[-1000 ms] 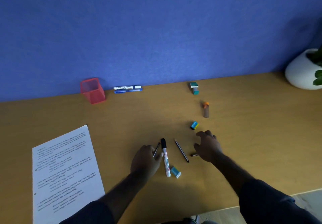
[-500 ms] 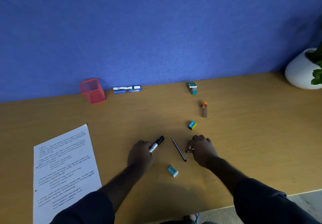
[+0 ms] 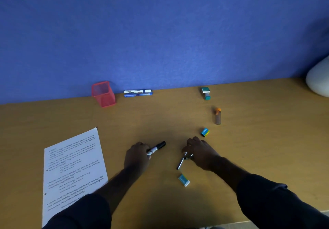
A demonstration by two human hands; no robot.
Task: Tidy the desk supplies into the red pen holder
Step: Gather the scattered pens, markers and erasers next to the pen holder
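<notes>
Right hand [image 3: 201,153] lifted pen [image 3: 181,162]; two erasers [image 3: 183,180] remain.

Both arms wear dark navy sleeves, the left sleeve [image 3: 80,212] and right sleeve [image 3: 284,205] pushed back above the wrists, leaving forearms and both hands bare, without rings or watch

Handwritten paper sheet [image 3: 73,170] lies at desk's [image 3: 267,148] left; white rounded pot [image 3: 318,79] at right edge; blue wall [image 3: 160,32] behind.
</notes>
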